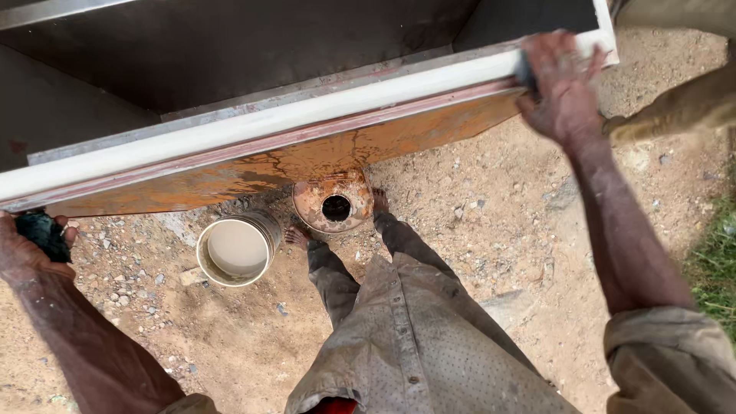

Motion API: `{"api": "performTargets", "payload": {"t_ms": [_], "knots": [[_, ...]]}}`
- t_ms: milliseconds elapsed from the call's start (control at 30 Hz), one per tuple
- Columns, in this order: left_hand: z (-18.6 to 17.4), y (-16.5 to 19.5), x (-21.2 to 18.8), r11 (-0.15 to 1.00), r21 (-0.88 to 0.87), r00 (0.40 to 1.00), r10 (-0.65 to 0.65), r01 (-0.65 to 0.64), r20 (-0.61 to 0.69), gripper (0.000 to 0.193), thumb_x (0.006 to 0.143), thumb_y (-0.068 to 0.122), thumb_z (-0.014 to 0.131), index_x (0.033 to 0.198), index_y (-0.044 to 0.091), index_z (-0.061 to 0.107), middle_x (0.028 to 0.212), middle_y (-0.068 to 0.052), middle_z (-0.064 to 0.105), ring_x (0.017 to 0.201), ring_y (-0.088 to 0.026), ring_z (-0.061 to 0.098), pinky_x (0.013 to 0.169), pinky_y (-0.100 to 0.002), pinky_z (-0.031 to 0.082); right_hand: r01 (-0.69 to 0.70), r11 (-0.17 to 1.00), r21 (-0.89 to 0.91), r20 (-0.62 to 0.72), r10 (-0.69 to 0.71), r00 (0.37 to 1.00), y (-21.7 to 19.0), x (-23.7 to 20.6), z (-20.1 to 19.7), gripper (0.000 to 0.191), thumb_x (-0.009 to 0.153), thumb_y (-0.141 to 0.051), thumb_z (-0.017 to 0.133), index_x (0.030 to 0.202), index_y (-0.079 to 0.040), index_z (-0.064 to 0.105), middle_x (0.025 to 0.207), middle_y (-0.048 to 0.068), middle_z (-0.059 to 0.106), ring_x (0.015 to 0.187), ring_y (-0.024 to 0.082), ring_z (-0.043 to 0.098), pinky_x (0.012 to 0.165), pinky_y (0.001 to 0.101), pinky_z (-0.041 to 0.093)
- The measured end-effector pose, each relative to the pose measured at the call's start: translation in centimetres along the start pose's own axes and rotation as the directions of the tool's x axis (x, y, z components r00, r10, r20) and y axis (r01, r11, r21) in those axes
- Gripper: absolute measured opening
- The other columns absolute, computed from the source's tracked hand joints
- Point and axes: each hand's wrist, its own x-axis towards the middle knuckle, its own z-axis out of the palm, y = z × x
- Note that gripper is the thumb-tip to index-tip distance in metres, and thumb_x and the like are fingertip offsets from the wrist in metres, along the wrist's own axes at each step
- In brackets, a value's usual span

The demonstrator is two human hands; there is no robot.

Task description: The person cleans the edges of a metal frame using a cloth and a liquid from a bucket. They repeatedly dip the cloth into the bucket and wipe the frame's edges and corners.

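Both hands are busy on the white edge of a big metal frame: the right hand presses a dark pad on the far right end, and the left hand is closed on a black lump under the left end. It looks like rubbing or wiping the edge, so the next push needs a firm, flat slide along it. Below the edge sit a bucket and a rusty can; the blurred pad and black lump are hard to make out.

A white-painted edge tops the rust-orange panel; the bucket holds off-white paint.
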Motion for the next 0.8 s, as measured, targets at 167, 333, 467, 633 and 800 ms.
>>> {"api": "performTargets", "payload": {"t_ms": [167, 333, 467, 633, 800], "knots": [[-0.1, 0.0, -0.5, 0.999, 0.031, 1.0, 0.028, -0.028, 0.008, 0.044, 0.12, 0.045, 0.044, 0.142, 0.009, 0.057, 0.127, -0.007, 0.076, 0.098, -0.02, 0.077, 0.072, -0.028, 0.068, 0.005, 0.998, 0.063, -0.062, -0.001, 0.998, 0.4, -0.1, -0.4, 0.087, 0.091, -0.027, 0.071, 0.17, -0.011, 0.039, 0.173, 0.024, 0.034, 0.162, 0.045, 0.023, 0.122, 0.0785, 0.012], [-0.1, -0.4, -0.3, 0.997, 0.051, 0.998, 0.064, -0.063, -0.006, 0.042, 0.116, 0.044, 0.041, 0.137, 0.01, 0.054, 0.124, -0.009, 0.076, 0.095, -0.022, 0.079, 0.071, -0.03, 0.07, -0.126, 0.958, 0.258, -0.064, 0.147, 0.987, 1.4, -0.4, -0.4, 0.078, 0.09, -0.025, 0.061, 0.164, -0.012, 0.039, 0.168, 0.023, 0.038, 0.157, 0.046, 0.029, 0.123, 0.0752, 0.024], [-0.4, -0.2, 0.1, 0.997, 0.024, 0.998, 0.068, -0.068, -0.016, 0.042, 0.12, 0.041, 0.041, 0.14, 0.008, 0.058, 0.127, -0.01, 0.077, 0.098, -0.02, 0.08, 0.073, -0.028, 0.07, 0.01, 0.998, 0.068, -0.135, -0.001, 0.991, 1.2, -0.4, 0.3, 0.087, 0.092, -0.024, 0.077, 0.17, -0.009, 0.041, 0.173, 0.024, 0.039, 0.16, 0.044, 0.029, 0.12, 0.0802, 0.012], [-0.2, -0.3, -0.7, 0.99, 0.086, 0.991, 0.114, -0.108, -0.066, 0.035, 0.119, 0.032, 0.046, 0.14, 0.008, 0.058, 0.123, -0.013, 0.079, 0.094, -0.021, 0.082, 0.071, -0.029, 0.072, -0.049, 0.995, 0.085, -0.133, 0.06, 0.989, 1.1, -0.3, 0.5, 0.074, 0.091, -0.018, 0.073, 0.159, -0.01, 0.045, 0.168, 0.022, 0.044, 0.161, 0.04, 0.03, 0.122, 0.0764, 0.017], [0.4, 0.2, -1.0, 0.992, 0.11, 0.975, 0.086, -0.064, -0.205, 0.025, 0.115, 0.028, 0.055, 0.124, 0.005, 0.059, 0.109, -0.016, 0.082, 0.081, -0.024, 0.083, 0.06, -0.033, 0.072, -0.139, 0.99, 0.003, -0.133, 0.138, 0.981, 1.3, -0.4, 0.5, 0.064, 0.097, -0.026, 0.078, 0.152, -0.011, 0.049, 0.163, 0.021, 0.048, 0.161, 0.038, 0.035, 0.12, 0.0789, 0.02]]}}
